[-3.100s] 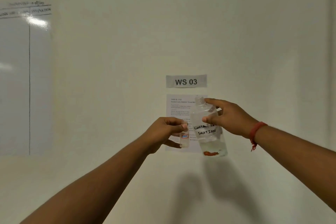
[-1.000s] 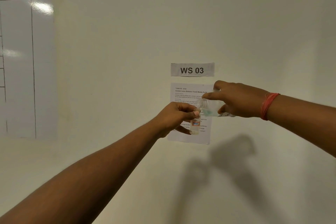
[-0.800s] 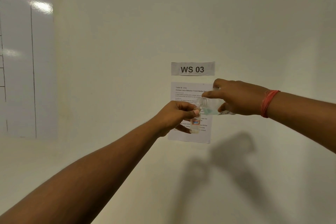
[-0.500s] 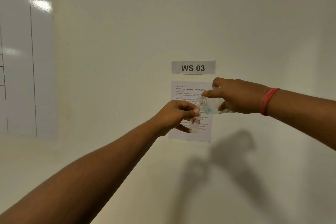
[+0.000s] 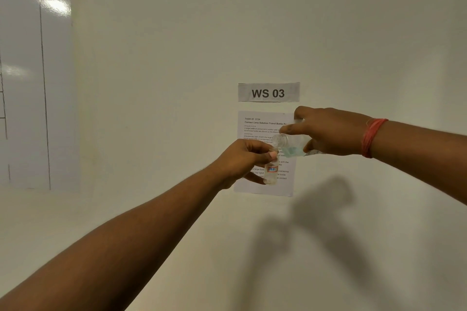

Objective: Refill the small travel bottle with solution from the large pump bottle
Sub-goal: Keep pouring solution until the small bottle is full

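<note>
My left hand [image 5: 242,161] grips the small clear travel bottle [image 5: 271,171] upright by its neck; it has a red and blue label. My right hand [image 5: 331,131] holds the large clear bottle [image 5: 290,145] tipped on its side, open mouth pointing left just above the small bottle's top. Pale liquid pools in the lower side of the large bottle near its neck. Most of its body is hidden behind my right hand. Both are held in the air in front of a wall.
On the pale wall behind hang a "WS 03" sign [image 5: 268,92] and a printed task sheet [image 5: 260,124]. A whiteboard [image 5: 32,83] with hand-drawn columns is at the far left. A red thread is around my right wrist [image 5: 371,136].
Three seconds ago the large bottle stood upright beside the small one; since then it has been tipped sideways over the small bottle's mouth. Over the last second both hands stay almost still.
</note>
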Available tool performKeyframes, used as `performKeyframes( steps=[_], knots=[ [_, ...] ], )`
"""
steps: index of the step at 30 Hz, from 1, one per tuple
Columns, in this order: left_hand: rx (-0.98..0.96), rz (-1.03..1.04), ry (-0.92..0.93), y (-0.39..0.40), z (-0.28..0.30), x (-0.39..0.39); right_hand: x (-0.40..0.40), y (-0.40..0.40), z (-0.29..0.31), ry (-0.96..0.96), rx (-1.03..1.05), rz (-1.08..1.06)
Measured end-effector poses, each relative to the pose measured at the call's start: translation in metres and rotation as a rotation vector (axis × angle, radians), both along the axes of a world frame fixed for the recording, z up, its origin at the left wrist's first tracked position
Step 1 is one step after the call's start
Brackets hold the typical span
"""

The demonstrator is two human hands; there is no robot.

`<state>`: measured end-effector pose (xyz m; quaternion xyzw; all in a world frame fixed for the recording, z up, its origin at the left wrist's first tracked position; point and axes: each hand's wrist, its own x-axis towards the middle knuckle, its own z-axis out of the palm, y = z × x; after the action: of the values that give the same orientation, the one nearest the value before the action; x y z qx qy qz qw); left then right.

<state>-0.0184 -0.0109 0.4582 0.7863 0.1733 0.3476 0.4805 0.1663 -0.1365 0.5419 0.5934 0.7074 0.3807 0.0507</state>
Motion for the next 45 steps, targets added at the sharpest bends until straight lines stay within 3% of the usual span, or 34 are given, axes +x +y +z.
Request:
performKeyframes(
  steps=[45],
  knots=[
    [-0.021,-0.021,0.0,0.014,-0.015,0.006,-0.002,0.01,-0.004,-0.085,-0.06,-0.034]
  ],
)
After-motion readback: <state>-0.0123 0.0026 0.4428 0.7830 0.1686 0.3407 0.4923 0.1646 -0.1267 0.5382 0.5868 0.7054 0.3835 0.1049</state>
